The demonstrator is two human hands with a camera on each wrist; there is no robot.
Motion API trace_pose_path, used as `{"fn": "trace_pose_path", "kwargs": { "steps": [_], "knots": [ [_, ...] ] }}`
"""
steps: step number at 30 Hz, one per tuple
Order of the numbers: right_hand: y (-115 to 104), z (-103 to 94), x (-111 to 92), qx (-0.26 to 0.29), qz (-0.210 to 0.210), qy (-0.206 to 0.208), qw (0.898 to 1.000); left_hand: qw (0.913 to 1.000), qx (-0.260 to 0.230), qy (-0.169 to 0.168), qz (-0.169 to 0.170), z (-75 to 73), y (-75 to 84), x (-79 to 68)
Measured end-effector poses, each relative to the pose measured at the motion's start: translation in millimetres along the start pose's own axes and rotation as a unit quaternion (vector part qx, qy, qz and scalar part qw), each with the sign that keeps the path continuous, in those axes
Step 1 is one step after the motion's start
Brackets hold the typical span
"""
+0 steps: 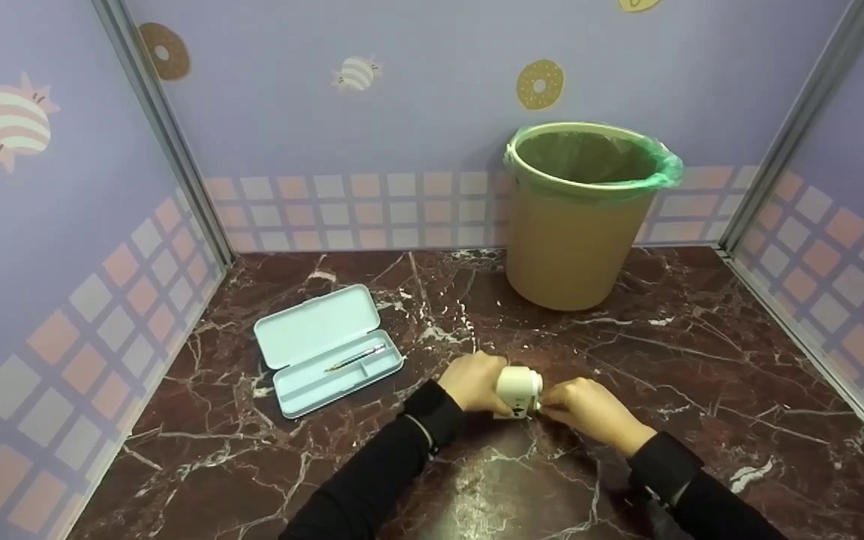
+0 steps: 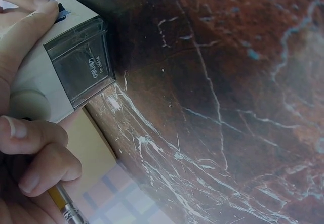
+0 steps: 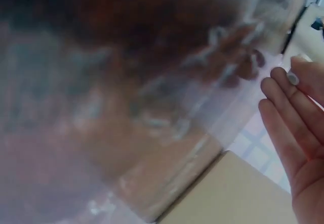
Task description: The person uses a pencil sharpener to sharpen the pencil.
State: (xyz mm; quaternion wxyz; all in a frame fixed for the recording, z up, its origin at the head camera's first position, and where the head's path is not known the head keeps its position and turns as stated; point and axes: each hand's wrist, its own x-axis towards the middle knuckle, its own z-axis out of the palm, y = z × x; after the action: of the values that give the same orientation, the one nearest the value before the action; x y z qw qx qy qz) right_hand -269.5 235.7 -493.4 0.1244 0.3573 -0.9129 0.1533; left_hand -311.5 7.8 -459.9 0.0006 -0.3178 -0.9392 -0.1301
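Observation:
A white pencil sharpener (image 1: 514, 386) lies low on the table, and my left hand (image 1: 473, 382) grips its left side, thumb by the dark printed picture. In the left wrist view its clear shavings drawer (image 2: 81, 64) faces out. A yellow pencil (image 2: 62, 197) with a silvery end pokes out beneath the left hand's curled fingers (image 2: 48, 171); they hide whether it enters the sharpener. At the sharpener's right side, my right hand (image 1: 586, 409) pinches a small pale knob (image 3: 292, 78), apparently the crank handle, between thumb and forefinger; the other fingers are fairly straight.
To the left, a light blue pencil case (image 1: 317, 330) lies with its lid up; a slim pencil (image 1: 357, 358) rests inside. A tan bin (image 1: 571, 240) with a green liner (image 1: 664, 172) stands behind, against the patterned back wall (image 1: 402, 135). Side walls bound the dark marble-patterned tabletop (image 1: 207, 450).

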Motion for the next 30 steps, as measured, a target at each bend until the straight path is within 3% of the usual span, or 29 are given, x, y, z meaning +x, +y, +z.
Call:
{"fn": "trace_pose_path", "kwargs": {
  "steps": [11, 30],
  "knots": [
    [-20, -24.7, -1, -0.008, -0.023, -0.032, 0.999, 1.0000, -0.001, 0.002, 0.000, 0.0, 1.1, -1.4],
    [-26, -53.7, 0, -0.005, -0.055, 0.002, 0.998, 1.0000, 0.006, 0.002, 0.001, 1.9, -0.2, 1.1]
  ]
}}
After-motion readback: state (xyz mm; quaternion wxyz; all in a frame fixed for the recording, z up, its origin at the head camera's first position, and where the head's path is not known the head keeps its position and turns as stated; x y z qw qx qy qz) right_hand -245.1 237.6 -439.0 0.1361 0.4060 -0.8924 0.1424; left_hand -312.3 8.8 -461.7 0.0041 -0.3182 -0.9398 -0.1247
